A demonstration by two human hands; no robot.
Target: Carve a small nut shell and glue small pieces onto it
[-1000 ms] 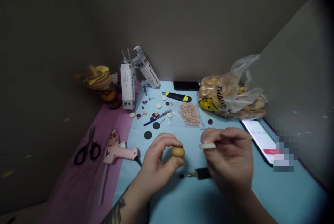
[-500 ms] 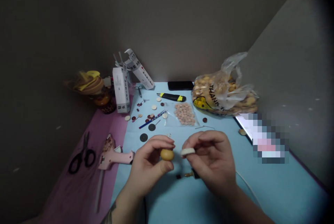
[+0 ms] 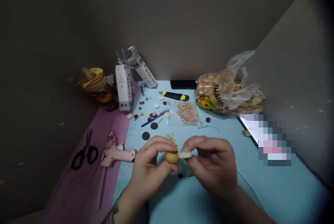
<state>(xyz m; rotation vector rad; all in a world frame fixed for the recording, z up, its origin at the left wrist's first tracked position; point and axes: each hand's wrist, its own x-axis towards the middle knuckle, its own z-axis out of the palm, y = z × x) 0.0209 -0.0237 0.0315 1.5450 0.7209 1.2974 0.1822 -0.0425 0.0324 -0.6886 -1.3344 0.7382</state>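
Note:
Between the thumb and fingers of my left hand [image 3: 152,164] is a small round yellow-brown ball [image 3: 171,157], perhaps a nut or bead. My right hand [image 3: 215,163] pinches a flat white disc [image 3: 184,154] by its right side. The disc's left edge meets the right side of the ball, or lies very close to it; I cannot tell whether they touch. Both hands are raised above the blue table cover [image 3: 167,203]. Beneath them, partly hidden by my right hand, lies a tool with a brass-coloured tip [image 3: 190,175]. Pale crumbs [image 3: 171,137] lie just behind my fingers.
A pink glue gun [image 3: 117,154] and black scissors [image 3: 85,152] lie at left. Behind are a utility knife [image 3: 174,95], a bag of pinkish beads [image 3: 187,113], black discs [image 3: 145,136] and white boxes [image 3: 124,90]. A filled plastic bag [image 3: 227,95] and a lit screen [image 3: 261,133] stand right.
The ball and the white disc have come together from a clear gap. My left hand has moved slightly right, and the whole view has shifted a little.

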